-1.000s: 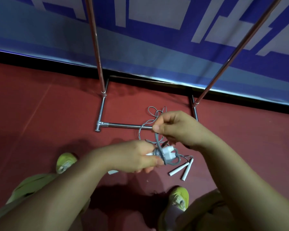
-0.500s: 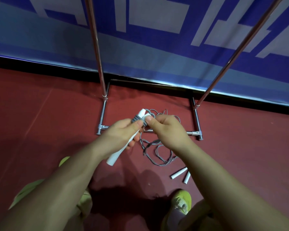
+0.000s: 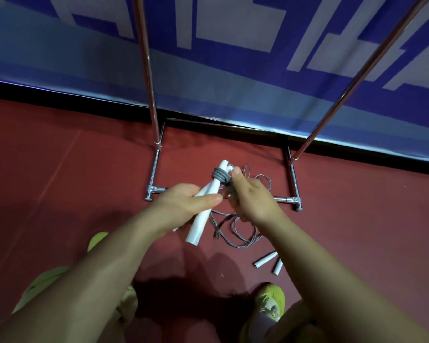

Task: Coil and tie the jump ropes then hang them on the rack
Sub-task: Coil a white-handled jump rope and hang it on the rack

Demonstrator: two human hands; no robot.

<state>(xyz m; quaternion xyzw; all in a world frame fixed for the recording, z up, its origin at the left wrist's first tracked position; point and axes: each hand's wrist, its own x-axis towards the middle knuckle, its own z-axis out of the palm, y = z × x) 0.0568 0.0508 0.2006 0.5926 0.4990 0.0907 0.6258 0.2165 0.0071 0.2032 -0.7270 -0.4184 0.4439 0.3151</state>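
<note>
Gripping the white handles [image 3: 203,209] in my left hand [image 3: 183,204], I pinch the grey cord wraps [image 3: 220,175] with my right hand [image 3: 252,196], just beside it. Slack here could let the wraps unwind onto the floor beneath.

Red floor [image 3: 60,181], blue-white banner wall [image 3: 233,58]

rack [image 3: 292,174] top cut off, floor handles [image 3: 265,259] partly behind right forearm

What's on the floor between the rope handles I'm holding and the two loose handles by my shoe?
In the head view, loose grey cord lies between the held handles and the loose handles.
</note>
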